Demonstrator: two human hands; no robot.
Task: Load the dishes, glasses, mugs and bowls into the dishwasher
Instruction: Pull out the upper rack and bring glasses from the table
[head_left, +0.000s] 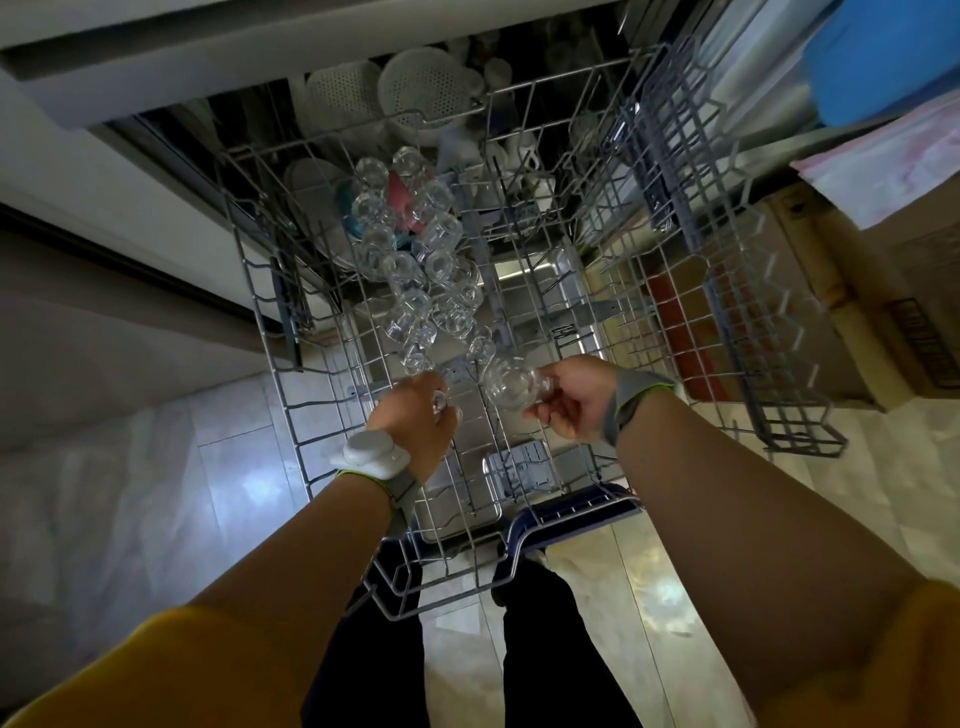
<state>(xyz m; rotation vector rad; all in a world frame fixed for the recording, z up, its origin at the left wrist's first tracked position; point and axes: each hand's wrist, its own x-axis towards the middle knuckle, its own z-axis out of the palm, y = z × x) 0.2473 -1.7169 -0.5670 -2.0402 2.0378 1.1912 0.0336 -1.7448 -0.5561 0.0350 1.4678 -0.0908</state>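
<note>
The dishwasher's upper wire rack is pulled out in front of me. Two rows of several clear glasses stand upside down along its left half. My right hand grips a clear glass by its side, just at the near end of the right row. My left hand is curled round another small clear glass at the near end of the left row; most of that glass is hidden by my fingers.
White colanders and plates sit deeper inside the machine, below and behind the rack. The rack's right half holds no dishes. A cardboard box and a blue item stand to the right. Pale floor tiles lie on both sides.
</note>
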